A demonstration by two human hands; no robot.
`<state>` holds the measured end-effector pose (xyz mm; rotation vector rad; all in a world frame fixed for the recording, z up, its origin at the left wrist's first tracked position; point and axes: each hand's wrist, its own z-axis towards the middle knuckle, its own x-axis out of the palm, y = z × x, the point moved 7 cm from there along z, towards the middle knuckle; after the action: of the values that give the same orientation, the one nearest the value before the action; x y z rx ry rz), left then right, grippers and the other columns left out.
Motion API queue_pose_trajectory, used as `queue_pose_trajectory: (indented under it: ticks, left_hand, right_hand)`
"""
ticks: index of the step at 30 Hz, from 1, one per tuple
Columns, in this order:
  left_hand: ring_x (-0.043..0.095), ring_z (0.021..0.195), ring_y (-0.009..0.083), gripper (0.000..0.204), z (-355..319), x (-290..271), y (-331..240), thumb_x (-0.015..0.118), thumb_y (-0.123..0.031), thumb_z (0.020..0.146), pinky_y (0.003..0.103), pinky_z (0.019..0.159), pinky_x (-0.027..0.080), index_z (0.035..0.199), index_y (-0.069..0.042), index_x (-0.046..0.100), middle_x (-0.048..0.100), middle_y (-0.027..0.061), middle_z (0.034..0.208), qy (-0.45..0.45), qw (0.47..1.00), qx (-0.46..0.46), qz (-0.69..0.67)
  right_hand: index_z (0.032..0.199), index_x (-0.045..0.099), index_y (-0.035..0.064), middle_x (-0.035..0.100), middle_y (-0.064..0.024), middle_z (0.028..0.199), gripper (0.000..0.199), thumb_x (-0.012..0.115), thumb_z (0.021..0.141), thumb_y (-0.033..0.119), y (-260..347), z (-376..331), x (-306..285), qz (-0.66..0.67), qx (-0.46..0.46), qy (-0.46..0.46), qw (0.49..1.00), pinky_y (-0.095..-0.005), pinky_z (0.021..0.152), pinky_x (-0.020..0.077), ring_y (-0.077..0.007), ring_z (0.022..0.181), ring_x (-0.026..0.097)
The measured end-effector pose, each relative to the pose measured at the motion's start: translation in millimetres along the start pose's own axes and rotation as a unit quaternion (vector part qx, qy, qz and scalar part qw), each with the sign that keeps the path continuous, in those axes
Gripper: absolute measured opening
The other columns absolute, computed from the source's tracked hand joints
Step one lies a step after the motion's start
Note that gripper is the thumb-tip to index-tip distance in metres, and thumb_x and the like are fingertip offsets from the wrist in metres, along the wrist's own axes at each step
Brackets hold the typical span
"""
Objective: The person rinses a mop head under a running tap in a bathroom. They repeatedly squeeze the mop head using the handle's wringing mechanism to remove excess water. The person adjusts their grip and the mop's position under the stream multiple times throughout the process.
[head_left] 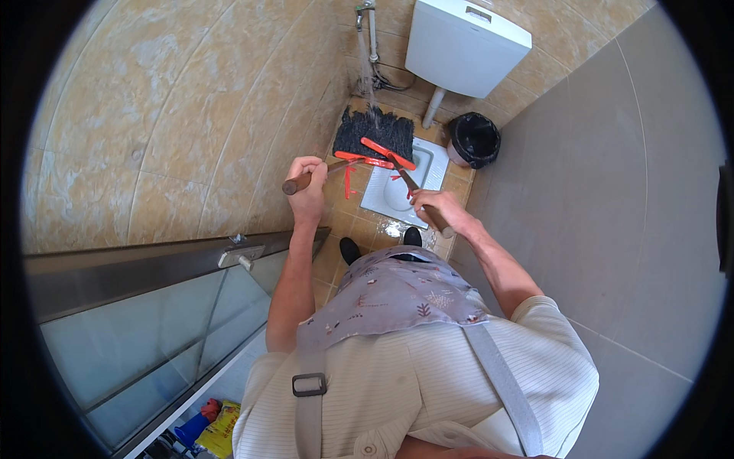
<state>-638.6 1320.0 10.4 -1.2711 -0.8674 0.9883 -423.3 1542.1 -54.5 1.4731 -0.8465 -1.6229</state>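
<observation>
My left hand (306, 189) is wrapped round the brown handle of one broom (342, 164), near its end. The handle of a second broom (407, 181) is gripped in my right hand (443, 209). Both brooms have red heads, which overlap beyond my hands, and their black bristles (359, 130) point away from me. Where one broom's bristles stop and the other's begin, I cannot tell. Water (367, 83) runs from a tap (365, 9) at the wall down onto the bristles. Red strips (348, 183) hang by the broom heads.
Under the brooms lies a white squat toilet (372, 196) set in a tan tiled floor (359, 229). A white cistern (468, 50) hangs on the far wall. A black-lined bin (474, 140) stands right of the toilet. At left is a framed glass door (153, 336) with a handle (241, 256).
</observation>
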Motion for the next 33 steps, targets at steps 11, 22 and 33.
queue_pose_trajectory:
  ticks: [11,22,33]
  left_hand:
    - [0.054,0.071,0.0042,0.008,-7.4,-4.8,1.2,0.067,0.0,0.09,0.022,0.065,0.043,0.095,-0.004,0.063,0.058,-0.0038,0.076,-0.006,0.999,0.004,0.032]
    - [0.053,0.073,0.0043,0.006,-26.0,-7.4,-4.4,0.067,0.0,0.09,0.022,0.066,0.043,0.093,-0.002,0.063,0.058,-0.0032,0.078,0.003,0.997,0.03,0.067]
    - [0.052,0.074,0.0047,0.008,-22.3,-6.7,-2.7,0.066,0.003,0.09,0.022,0.067,0.043,0.095,-0.002,0.062,0.057,-0.0026,0.079,0.01,0.998,0.031,0.062]
  right_hand:
    - [0.094,0.068,0.002,0.068,-0.0168,0.093,0.025,0.066,0.07,0.005,22.4,45.8,93.6,-0.117,-0.018,0.121,0.986,-0.0464,0.078,0.0561,-0.0389,0.088,0.068]
    - [0.095,0.067,0.002,0.069,-0.0182,0.094,0.029,0.065,0.066,0.005,16.3,60.9,113.0,-0.128,-0.01,0.126,0.984,-0.0488,0.075,0.0558,-0.0404,0.089,0.068]
    - [0.097,0.069,0.004,0.069,-0.0169,0.093,0.032,0.066,0.065,0.004,17.9,66.8,108.8,-0.118,-0.003,0.107,0.987,-0.0492,0.075,0.0559,-0.041,0.087,0.068]
